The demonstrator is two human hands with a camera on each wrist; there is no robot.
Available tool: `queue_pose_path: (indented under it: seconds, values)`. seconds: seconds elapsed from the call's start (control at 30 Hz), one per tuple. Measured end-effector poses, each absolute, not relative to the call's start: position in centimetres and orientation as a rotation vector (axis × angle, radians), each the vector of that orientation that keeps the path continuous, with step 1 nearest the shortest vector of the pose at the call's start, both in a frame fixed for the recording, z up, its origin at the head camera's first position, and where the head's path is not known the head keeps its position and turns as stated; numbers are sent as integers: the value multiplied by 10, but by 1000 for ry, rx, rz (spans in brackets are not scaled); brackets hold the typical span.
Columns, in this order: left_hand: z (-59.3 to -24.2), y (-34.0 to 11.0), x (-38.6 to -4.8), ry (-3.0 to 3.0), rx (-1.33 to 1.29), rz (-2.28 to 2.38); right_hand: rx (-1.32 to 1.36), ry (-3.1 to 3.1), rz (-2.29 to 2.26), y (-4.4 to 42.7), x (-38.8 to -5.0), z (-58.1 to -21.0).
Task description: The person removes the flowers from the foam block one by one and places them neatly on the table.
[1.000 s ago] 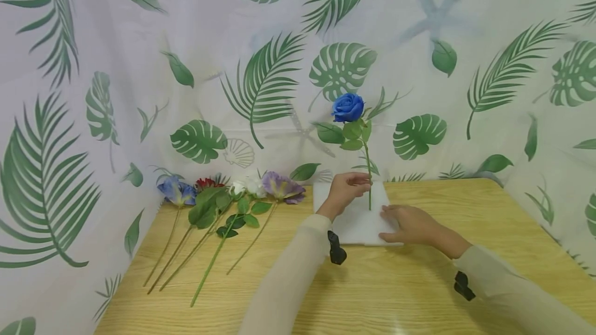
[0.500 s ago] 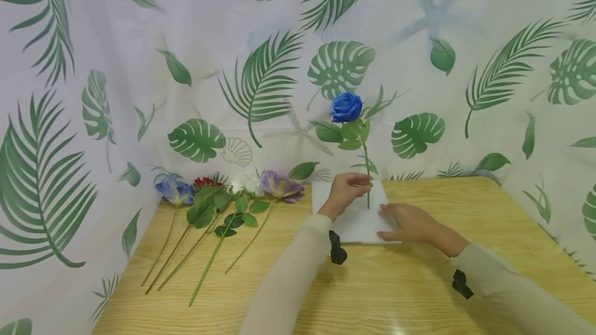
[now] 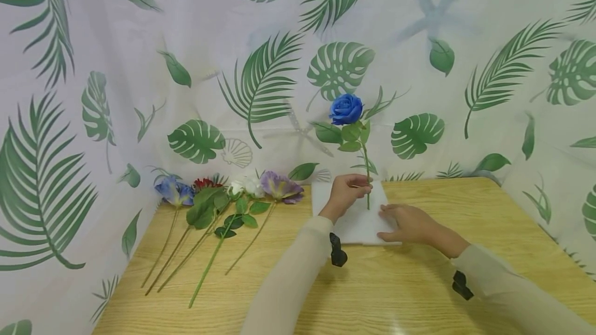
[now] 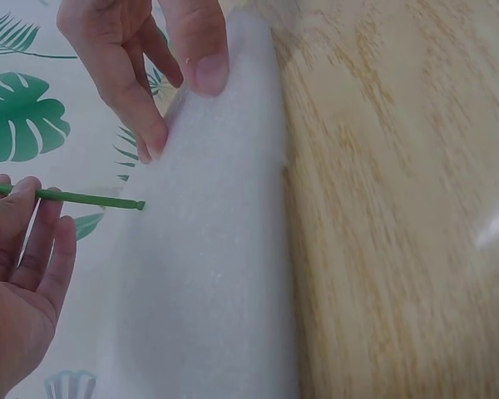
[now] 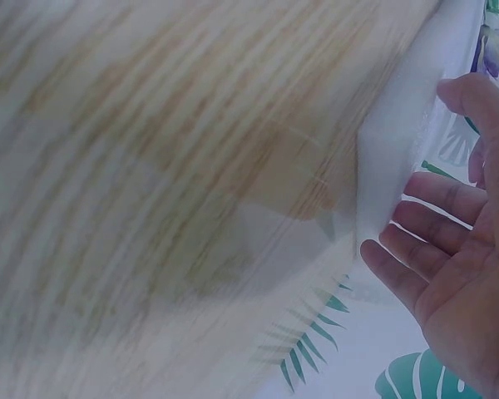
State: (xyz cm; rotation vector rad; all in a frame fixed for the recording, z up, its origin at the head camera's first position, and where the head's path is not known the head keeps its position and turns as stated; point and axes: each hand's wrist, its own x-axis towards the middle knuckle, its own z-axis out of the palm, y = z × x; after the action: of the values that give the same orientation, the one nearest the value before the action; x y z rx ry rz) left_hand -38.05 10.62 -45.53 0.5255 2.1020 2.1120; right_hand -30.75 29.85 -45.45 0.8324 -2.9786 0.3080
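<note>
In the head view my left hand (image 3: 346, 195) pinches the green stem of a blue rose (image 3: 346, 109), which stands nearly upright. The stem's lower end is over a white foam block (image 3: 349, 231). The left wrist view shows the stem tip (image 4: 138, 204) at the foam's surface; whether it touches or sits just above, I cannot tell. My right hand (image 3: 412, 224) rests against the block's right side, thumb toward the near edge. In the right wrist view its fingers (image 5: 437, 229) are fairly straight, with fingertips on the foam's edge.
Left on the wooden table (image 3: 419, 293) lie a blue flower (image 3: 174, 190), a red flower (image 3: 207, 184), white blooms (image 3: 247, 185) and a purple flower (image 3: 281, 187), stems pointing toward me. A leaf-printed cloth (image 3: 279, 14) hangs close behind the table.
The view shifts very slightly. Both hands, the blue rose and the foam block hold nearly the same places.
</note>
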Motion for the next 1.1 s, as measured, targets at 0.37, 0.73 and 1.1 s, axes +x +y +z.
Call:
queue_pose_path:
  seconds: [0.37,0.73,1.1]
  values:
    - [-462,107,-386,2063,609,2102,817,-2990,325,298,-307,-454]
    - [-461,109,-383,2059,582,2104,823,-2988,332,296,-306,-453]
    - [-458,109,-380,2052,623,2101,823,-3000,341,297,-307,-455]
